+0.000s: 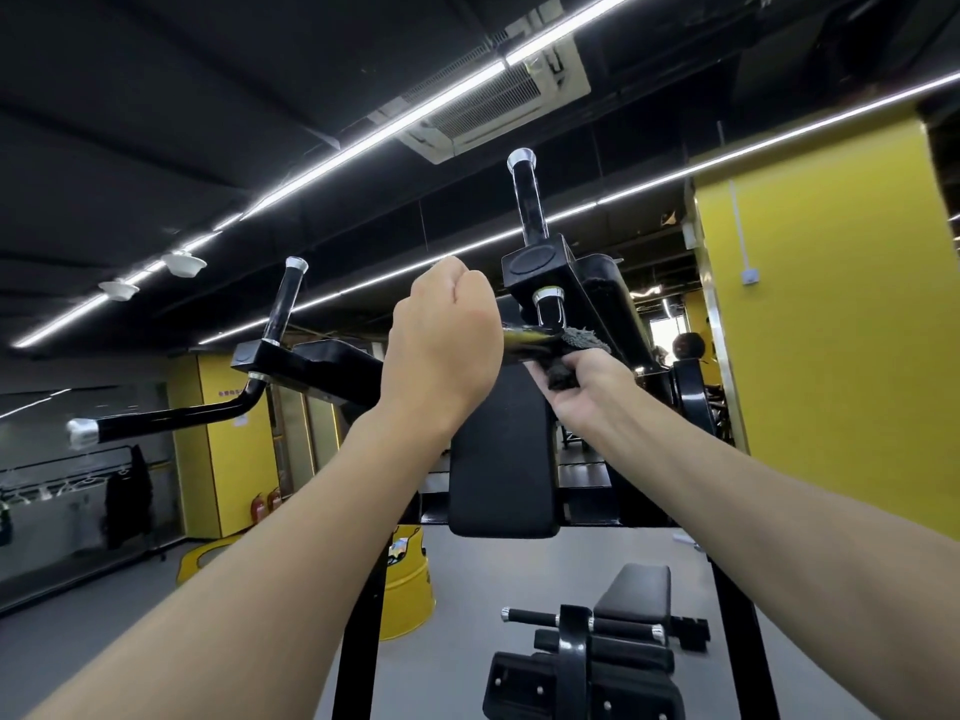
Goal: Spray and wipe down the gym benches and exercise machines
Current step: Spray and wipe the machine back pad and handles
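A black exercise machine stands in front of me with a padded back rest (498, 459) and chrome-capped handles. My left hand (447, 345) is raised in a fist, its fingers curled round the near end of a glossy black handle bar (524, 337) under the right bracket (540, 272). My right hand (587, 387) grips a dark grey cloth (582, 341) and holds it against the same bar, just right of my left hand. No spray bottle is in view.
The machine's left handle (171, 420) sticks out to the left at shoulder height. Below lie a black seat pad (634, 589) and foot rollers (587, 623). A yellow barrel (410, 595) stands on the grey floor, and a yellow wall (831, 330) rises to the right.
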A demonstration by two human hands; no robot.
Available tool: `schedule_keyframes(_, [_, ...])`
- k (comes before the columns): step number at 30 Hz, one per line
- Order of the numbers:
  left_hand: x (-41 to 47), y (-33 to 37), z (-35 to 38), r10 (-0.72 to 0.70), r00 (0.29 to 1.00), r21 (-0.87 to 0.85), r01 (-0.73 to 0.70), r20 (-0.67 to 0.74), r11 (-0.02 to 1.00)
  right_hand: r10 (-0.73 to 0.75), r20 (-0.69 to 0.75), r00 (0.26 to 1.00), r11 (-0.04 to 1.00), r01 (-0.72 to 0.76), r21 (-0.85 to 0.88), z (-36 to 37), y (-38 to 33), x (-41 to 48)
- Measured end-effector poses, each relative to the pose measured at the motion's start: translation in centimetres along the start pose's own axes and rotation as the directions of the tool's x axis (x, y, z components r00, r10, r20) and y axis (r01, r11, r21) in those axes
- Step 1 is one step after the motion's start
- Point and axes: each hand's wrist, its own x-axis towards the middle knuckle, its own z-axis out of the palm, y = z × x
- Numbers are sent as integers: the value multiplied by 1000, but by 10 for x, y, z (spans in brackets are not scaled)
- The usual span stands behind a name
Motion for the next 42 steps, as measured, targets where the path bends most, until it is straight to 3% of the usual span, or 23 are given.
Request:
schedule_keyframes(10, [-3,3,1,-35,999,-48,36,12,998,129,49,990,986,-134,101,9,1,-59])
schedule_keyframes(16, [-3,8,1,-51,999,137,50,4,989,160,76,984,981,-167,98,17,7,-106])
schedule_keyframes(20, [0,4,-3,-63,991,-8,64,114,998,158,93,983,982,-167,91,21,19,-136])
schedule_keyframes(23, [2,-5,-9,-132,961,-248,194,245,949,125,101,987,990,-132,57,18,28,-153])
schedule_keyframes(24, [-3,-15,-14,-209,923,-365,325,322,872,112,109,988,993,-116,34,16,32,-156])
schedule_keyframes(25, [-10,-28,-19,-310,830,-437,519,464,735,96,115,989,995,-96,-10,14,38,-158])
schedule_keyframes(26, [-17,-41,-22,-346,682,-417,693,644,588,73,107,992,996,-66,-68,11,45,-158])
schedule_keyframes(28, [-30,-64,-19,-225,376,-258,870,899,421,26,53,998,974,-13,-226,8,56,-158])
schedule_keyframes(29, [-37,-72,-16,-159,276,-195,898,948,393,-22,9,1000,945,24,-325,6,63,-155])
schedule_keyframes(30, [-41,-78,-15,-139,232,-169,917,963,361,-114,-31,993,876,86,-475,4,68,-152])
schedule_keyframes(32, [-46,-86,-15,-142,243,-204,949,960,242,-328,-32,944,573,172,-801,3,76,-147])
schedule_keyframes(34, [-45,-84,-9,-145,321,-307,945,936,111,-353,35,935,242,128,-962,0,70,-150])
schedule_keyframes(35, [-42,-86,-7,-157,365,-359,931,918,64,-315,40,948,137,87,-987,4,66,-153])
schedule_keyframes(36, [-37,-89,-6,-182,401,-406,914,898,13,-285,29,958,98,59,-993,10,61,-158])
schedule_keyframes(38, [-22,-100,3,-295,478,-512,857,828,-50,-328,50,943,153,105,-983,26,50,-174])
schedule_keyframes(42, [13,-120,16,-500,584,-703,708,639,-71,-682,175,710,143,364,-920,61,32,-184])
